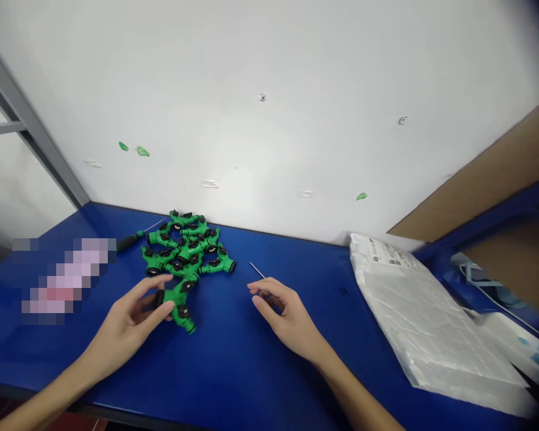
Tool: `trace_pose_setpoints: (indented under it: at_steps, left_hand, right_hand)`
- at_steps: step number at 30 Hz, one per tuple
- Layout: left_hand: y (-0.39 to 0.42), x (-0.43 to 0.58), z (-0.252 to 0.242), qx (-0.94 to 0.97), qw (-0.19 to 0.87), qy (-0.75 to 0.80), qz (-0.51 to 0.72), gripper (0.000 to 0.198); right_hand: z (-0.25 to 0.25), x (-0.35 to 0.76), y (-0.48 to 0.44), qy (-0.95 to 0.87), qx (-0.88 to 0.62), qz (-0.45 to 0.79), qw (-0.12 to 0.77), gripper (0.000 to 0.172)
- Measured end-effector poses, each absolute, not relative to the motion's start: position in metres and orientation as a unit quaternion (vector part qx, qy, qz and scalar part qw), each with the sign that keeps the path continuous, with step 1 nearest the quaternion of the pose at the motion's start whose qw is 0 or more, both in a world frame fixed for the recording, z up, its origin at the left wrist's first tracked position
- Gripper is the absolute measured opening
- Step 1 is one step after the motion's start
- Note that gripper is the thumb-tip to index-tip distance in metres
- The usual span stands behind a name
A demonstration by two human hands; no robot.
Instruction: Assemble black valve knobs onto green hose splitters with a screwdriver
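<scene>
My left hand [126,317] grips a green plastic multi-way hose connector [178,306] with black valve knobs, its far end resting near the table. Just behind it lies a heap of several matching green connectors [186,248] on the blue table [269,383]. My right hand [284,315] pinches a thin metal pin [257,270] between thumb and fingers, apart from the heap. A black-handled screwdriver [129,242] lies against the heap's left side, with its thin shaft pointing right.
A pixelated, blurred patch [65,278] covers something on the table's left. A white plastic-wrapped package [431,323] with a printed label lies at the right. A white wall [269,102] with small green bits stuck to it rises behind the table, and brown board [507,173] stands at the right.
</scene>
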State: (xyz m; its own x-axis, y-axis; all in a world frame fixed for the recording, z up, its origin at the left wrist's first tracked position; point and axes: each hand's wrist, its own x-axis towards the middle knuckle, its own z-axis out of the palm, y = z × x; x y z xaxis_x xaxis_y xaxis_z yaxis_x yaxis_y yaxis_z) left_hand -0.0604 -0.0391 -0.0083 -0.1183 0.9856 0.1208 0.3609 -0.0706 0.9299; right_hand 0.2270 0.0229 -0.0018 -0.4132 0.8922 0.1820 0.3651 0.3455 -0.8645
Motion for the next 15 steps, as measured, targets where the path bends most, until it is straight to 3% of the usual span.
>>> trace_pose_setpoints:
  at_steps: [3,5,10,15]
  left_hand:
    - [-0.057,-0.083,-0.018,0.618,0.131,0.654,0.417,0.027]
    - [-0.063,-0.088,-0.025,0.628,0.048,0.673,0.388,0.031]
    - [-0.051,-0.064,-0.026,0.632,0.032,0.739,0.231,0.032]
    - [-0.027,-0.042,-0.015,0.647,0.061,0.740,0.173,0.029]
  right_hand:
    - [-0.001,0.228,0.024,-0.768,-0.422,0.359,0.321,0.019]
    - [-0.001,0.227,0.025,-0.780,-0.423,0.344,0.307,0.019]
    - [-0.006,0.227,0.027,-0.795,-0.425,0.323,0.288,0.020]
    - [-0.009,0.229,0.035,-0.807,-0.428,0.285,0.290,0.022]
